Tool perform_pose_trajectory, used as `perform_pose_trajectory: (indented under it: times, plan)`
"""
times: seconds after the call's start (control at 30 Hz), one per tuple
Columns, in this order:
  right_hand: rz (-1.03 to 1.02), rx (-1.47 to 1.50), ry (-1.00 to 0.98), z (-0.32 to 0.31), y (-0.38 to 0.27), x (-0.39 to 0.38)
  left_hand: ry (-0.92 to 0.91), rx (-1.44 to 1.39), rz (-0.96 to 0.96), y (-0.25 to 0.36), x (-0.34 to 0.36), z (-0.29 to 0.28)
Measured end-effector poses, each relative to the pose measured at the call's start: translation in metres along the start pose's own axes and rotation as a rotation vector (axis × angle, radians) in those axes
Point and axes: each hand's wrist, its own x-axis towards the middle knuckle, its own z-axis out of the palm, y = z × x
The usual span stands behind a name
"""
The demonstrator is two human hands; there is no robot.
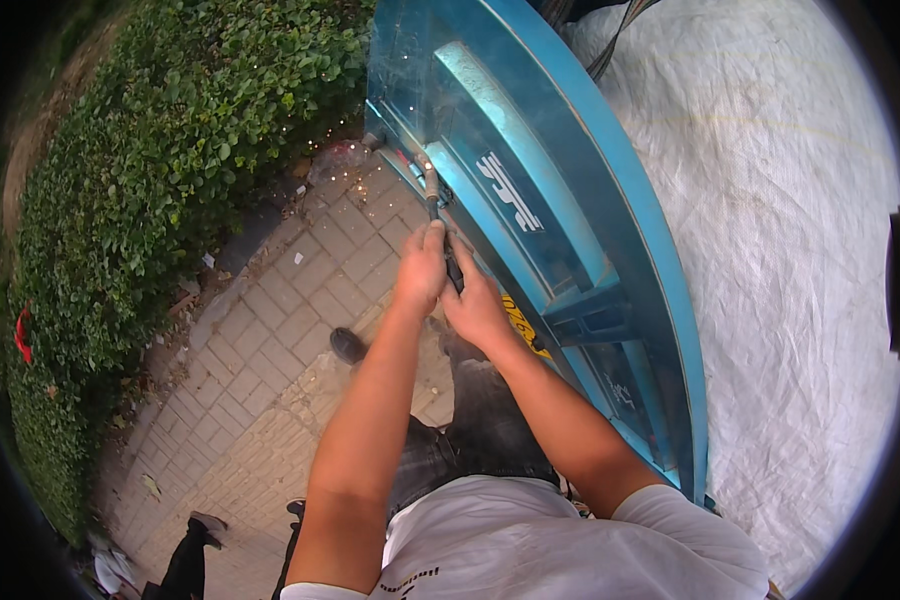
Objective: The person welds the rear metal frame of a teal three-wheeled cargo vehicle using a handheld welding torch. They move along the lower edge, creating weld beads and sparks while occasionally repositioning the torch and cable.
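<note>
A slim, rod-shaped tool [431, 180] with a dark grip and a tan-grey front part points away from me; its exact kind is not clear. My left hand [421, 265] is closed around it. Just to the right, my right hand [474, 302] also closes on the dark grip. The tool's far end meets the lower edge of a blue metal vehicle tailgate [580, 170], close to a hinge or latch. Bright specks like sparks scatter around that end, over the paving and the hedge.
A leafy hedge [170, 180] lines the left side, beside brick paving [270, 340]. White woven sheeting [770, 220] covers a bulky load behind the tailgate. On the tailgate's lower part is a yellow plate [522, 322]. A person's dark-trousered leg [185, 562] shows at lower left.
</note>
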Motion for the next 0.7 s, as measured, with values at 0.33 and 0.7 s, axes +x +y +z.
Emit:
perform_pose_trajectory:
  times: [0.33, 0.7]
  plan:
    - [0.005, -0.022, -0.014, -0.003, -0.002, 0.003, 0.014, -0.02, -0.011, 0.012, -0.004, 0.004]
    - [0.061, -0.022, 0.034, 0.008, -0.005, 0.004, 0.001, -0.075, -0.038, 0.024, -0.008, 0.004]
